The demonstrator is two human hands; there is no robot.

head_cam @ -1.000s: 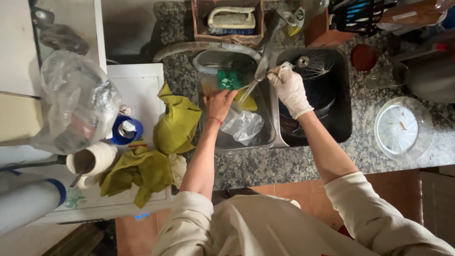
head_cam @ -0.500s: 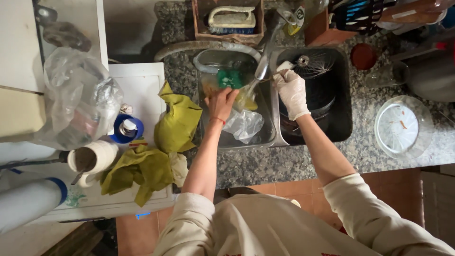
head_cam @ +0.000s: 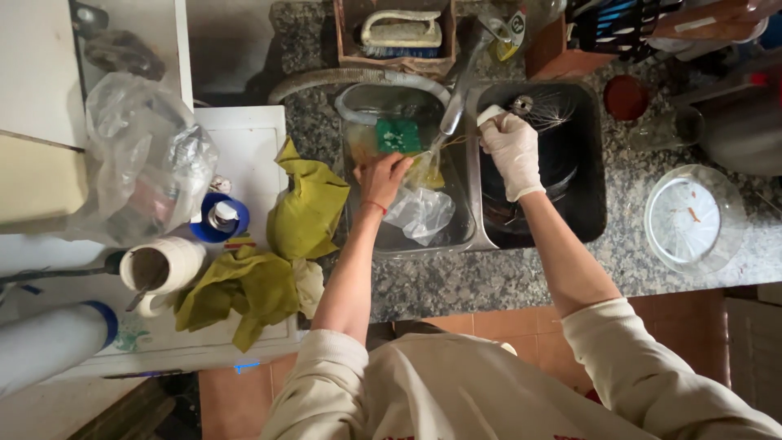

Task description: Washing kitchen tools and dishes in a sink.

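My bare left hand (head_cam: 383,178) grips the top of a clear plastic bag (head_cam: 419,213) over the left sink basin (head_cam: 358,110), just below the faucet spout (head_cam: 456,94). A green sponge (head_cam: 397,135) lies in that basin behind the hand. My right hand (head_cam: 511,151) wears a white glove and hovers over the dark right basin (head_cam: 590,187). Its fingers curl round a small white piece (head_cam: 489,115) beside a wire whisk (head_cam: 542,110). What the piece is I cannot make out.
Yellow-green cloths (head_cam: 305,208) lie on the white surface and counter to the left, with a blue-capped bottle (head_cam: 220,218), a mug (head_cam: 163,265) and a crumpled clear bag (head_cam: 142,167). A glass bowl (head_cam: 692,218) and a drinking glass (head_cam: 672,129) stand on the granite counter at right.
My gloved right hand has drifted slightly right, away from the faucet spout and over the right basin. My left hand still holds the bag in about the same place.
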